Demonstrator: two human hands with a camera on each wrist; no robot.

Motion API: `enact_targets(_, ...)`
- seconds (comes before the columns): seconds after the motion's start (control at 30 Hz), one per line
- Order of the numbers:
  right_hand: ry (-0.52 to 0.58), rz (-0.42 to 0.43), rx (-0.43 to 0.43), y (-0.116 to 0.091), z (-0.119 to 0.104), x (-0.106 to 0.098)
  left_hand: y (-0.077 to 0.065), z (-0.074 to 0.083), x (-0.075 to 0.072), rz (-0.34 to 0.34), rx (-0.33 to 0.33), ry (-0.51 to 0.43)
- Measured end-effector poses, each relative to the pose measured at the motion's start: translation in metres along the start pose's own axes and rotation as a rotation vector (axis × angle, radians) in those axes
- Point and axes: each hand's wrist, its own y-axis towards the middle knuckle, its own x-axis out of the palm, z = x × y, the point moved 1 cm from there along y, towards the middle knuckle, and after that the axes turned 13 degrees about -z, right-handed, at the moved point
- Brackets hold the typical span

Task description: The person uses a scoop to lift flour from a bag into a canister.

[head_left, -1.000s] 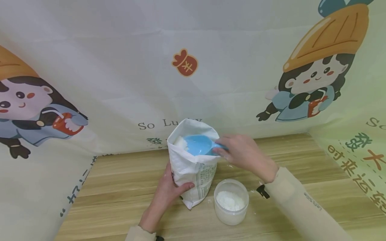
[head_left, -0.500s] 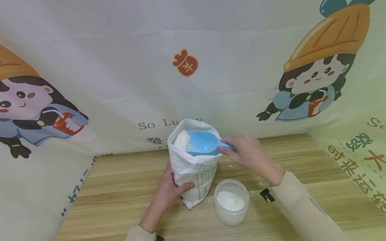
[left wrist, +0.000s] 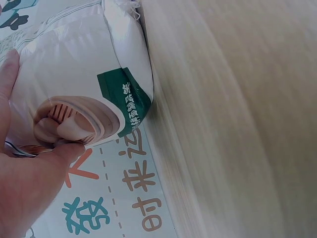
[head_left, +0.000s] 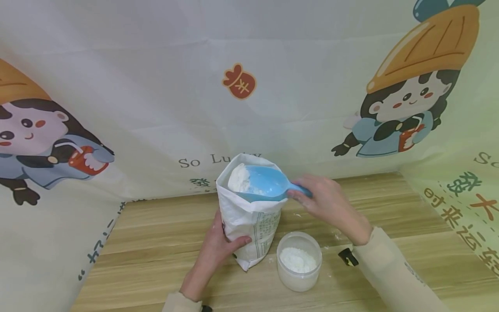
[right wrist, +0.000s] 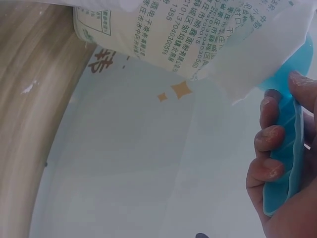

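Observation:
In the head view a white flour bag (head_left: pixel 249 225) stands with its mouth open. My left hand (head_left: pixel 222 242) holds it low on its side, thumb across the front; the left wrist view shows the bag's printed steamer picture (left wrist: pixel 74 121) beside that thumb. My right hand (head_left: pixel 323 195) grips the handle of a blue scoop (head_left: pixel 269 180), whose bowl lies over the bag's mouth. White flour (head_left: pixel 239 177) is heaped at the scoop's front end. Curled fingers (right wrist: pixel 270 139) wrap the ribbed handle in the right wrist view, with white powder on them.
A clear round tub (head_left: pixel 299 281) partly filled with white powder stands on the wooden table (head_left: pixel 156 242), right of the bag. Traces of powder lie on the wood. A printed cloth (head_left: pixel 175 95) hangs close behind the bag and along both sides.
My right hand has drawn the scoop up and to the right out of the bag's mouth, and more flour shows on it. The left hand, bag and tub have stayed in place.

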Motion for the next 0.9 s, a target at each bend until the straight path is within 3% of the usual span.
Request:
enact_targets(0.53, -0.001, 0.109, -0.021, -0.013, 0.006, -0.004, 0.000, -0.001, 0.001, 0.002, -0.012, 0.017)
enact_targets(0.9, -0.002, 0.131, -0.001, -0.021, 0.006, -0.012, 0.000, -0.001, 0.001, 0.006, -0.012, 0.015)
